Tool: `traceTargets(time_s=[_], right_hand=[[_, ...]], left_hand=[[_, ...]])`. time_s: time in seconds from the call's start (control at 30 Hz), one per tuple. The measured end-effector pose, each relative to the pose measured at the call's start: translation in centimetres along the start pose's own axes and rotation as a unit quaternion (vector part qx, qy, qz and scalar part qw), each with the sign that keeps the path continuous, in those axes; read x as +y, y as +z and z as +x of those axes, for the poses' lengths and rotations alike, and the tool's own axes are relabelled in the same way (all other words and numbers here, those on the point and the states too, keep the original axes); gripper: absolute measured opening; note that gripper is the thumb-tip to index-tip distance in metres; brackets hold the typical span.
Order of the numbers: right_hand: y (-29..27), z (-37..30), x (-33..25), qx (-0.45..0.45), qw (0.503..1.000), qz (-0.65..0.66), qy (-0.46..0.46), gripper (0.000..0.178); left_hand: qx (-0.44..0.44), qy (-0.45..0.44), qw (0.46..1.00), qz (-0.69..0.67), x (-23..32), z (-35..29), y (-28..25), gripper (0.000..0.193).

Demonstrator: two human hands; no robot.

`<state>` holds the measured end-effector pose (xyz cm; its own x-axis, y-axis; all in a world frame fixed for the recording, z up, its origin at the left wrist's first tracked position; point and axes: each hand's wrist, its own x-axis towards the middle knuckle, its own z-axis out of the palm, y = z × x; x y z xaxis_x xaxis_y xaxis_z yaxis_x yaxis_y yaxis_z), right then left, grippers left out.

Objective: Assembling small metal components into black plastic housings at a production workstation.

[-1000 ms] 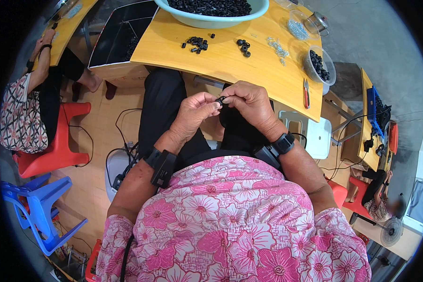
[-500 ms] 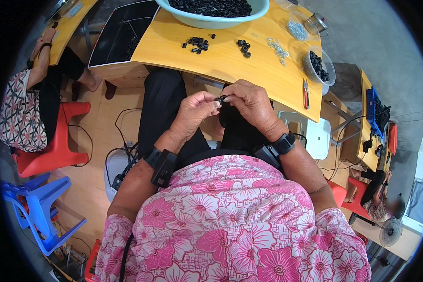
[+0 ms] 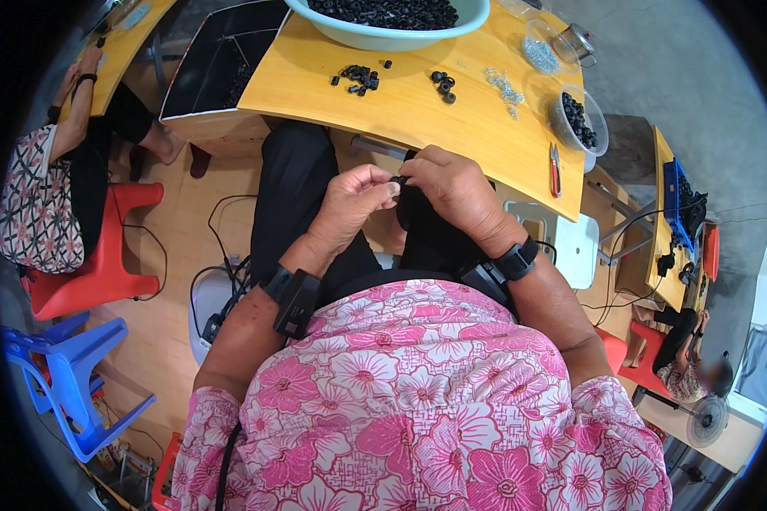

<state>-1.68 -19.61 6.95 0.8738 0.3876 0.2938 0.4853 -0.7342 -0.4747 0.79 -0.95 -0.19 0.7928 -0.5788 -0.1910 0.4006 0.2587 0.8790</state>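
I have a small black piece between my 2 hands, over my lap and just short of the front edge of the surface. My left grip pinches it between thumb and finger; my right grip is closed on its other side. My fingertips cover too much to tell whether it is 1 part or 2 joined. I judge the left is best kept firm while the right works lightly and in line – a tilted push could make something this small slip.

Below are my black trousers, against which a dropped piece would be hard to spot. Ahead lie a black pile, a smaller black cluster and a scatter of clear bits. To the right, a clear tub holds more black parts, with a red-handled tool near it. The pale basin stands at the far side. Nothing blocks my fingers – only the surface's edge limits reaching forward.
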Motion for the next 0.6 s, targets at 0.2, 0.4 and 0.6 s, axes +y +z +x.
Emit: traceTargets(time_s=[0.2,0.4,0.6], right_hand=[[-0.1,0.2,-0.6,-0.038,0.993,-0.108,-0.039,0.019],[0.6,0.0,0.3,0.002,0.995,0.092,0.039,0.014],[1.5,-0.3,0.0,0.013,0.929,0.309,0.205,0.010]], left_hand=[[0.009,-0.008,1.000,0.023,0.0,-0.1,0.2,0.012],[-0.002,-0.007,1.000,0.019,-0.3,0.0,0.0,0.013],[-0.010,-0.006,1.000,-0.009,-0.4,-0.1,-0.3,0.013]])
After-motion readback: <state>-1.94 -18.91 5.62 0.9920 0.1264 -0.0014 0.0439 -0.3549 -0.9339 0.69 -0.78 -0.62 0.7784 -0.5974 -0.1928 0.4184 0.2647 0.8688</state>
